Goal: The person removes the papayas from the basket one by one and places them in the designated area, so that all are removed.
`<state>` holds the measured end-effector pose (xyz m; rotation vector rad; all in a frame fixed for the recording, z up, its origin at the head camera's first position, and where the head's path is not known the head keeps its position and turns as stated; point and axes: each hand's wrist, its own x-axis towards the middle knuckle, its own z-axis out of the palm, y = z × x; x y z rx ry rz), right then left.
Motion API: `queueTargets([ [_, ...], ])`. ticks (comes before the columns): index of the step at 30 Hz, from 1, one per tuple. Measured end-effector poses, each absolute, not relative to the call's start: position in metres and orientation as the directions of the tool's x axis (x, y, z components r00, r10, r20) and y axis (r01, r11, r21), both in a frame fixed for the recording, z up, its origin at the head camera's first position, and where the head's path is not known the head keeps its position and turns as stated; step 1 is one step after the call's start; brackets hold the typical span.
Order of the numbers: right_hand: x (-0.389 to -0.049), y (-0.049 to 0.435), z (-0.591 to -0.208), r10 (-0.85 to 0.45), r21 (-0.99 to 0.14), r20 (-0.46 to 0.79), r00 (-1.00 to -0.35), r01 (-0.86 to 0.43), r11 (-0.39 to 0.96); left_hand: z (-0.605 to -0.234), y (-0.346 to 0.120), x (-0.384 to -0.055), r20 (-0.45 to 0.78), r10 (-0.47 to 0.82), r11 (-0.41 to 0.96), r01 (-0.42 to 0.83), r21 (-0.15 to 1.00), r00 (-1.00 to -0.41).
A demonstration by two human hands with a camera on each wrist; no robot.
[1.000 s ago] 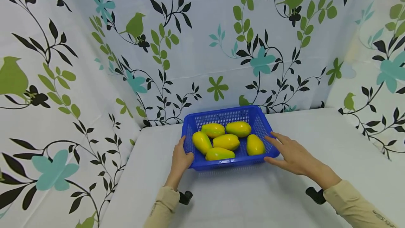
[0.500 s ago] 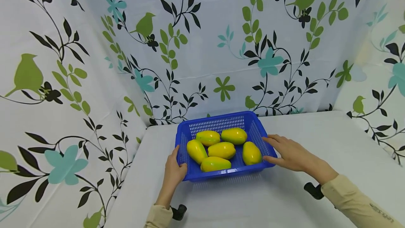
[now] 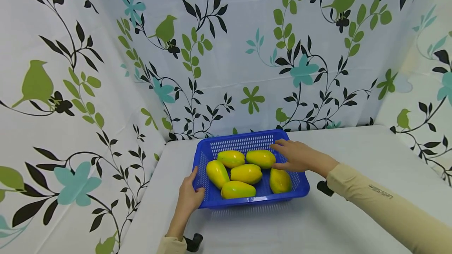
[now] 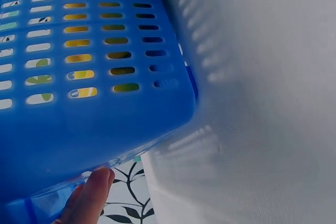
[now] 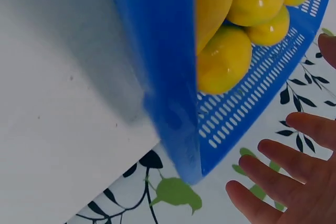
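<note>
A blue plastic basket (image 3: 254,201) with slotted walls stands on the white table, holding several glossy yellow mangoes (image 3: 246,173). At its left end my left hand (image 3: 188,194) grips the side, thumb over the rim and fingers along the outside. The left wrist view shows one finger (image 4: 97,187) right at the corner edge of the basket (image 4: 89,124). My right hand (image 3: 298,156), fingers spread, is over the right rear part of the basket and overlaps a mango (image 3: 280,181) in the head view. Nothing is in that hand in the right wrist view.
The white tabletop (image 3: 353,191) extends on both sides of the basket. Behind and beside it hang white curtains (image 3: 226,69) printed with leaves, birds and flowers. Black wrist cameras (image 3: 193,242) show by both sleeves.
My right hand has left the basket's right rim and moved inward and back over the mangoes. The basket sits slightly closer to me, my left hand still on its left side.
</note>
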<state>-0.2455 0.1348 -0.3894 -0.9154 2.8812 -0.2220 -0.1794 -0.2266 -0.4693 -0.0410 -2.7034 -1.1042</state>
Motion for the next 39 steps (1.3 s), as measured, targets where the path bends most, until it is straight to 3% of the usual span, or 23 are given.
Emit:
queueTargets([
  [10, -0.274, 0.098, -0.407, -0.551, -0.247, -0.206, -0.809, -0.502, 0.829, -0.470, -0.232, -0.183, 0.194, -0.055, 0.710, 0.098, 0.697, -0.979],
  [18, -0.285, 0.080, -0.415, -0.569, -0.157, -0.239, -0.787, -0.547, 0.822, -0.474, -0.229, -0.182, 0.163, -0.119, 0.682, 0.039, 0.730, -0.979],
  [25, -0.293, 0.071, -0.427, -0.564, -0.153, -0.260, -0.784, -0.543, 0.826, -0.478, -0.226, -0.180, 0.174, -0.148, 0.667, 0.032, 0.745, -0.974],
  [39, -0.309, 0.083, -0.446, -0.632, -0.158, -0.089, -0.770, -0.616, 0.772, -0.481, -0.227, -0.180, 0.177, -0.177, 0.658, 0.017, 0.753, -0.968],
])
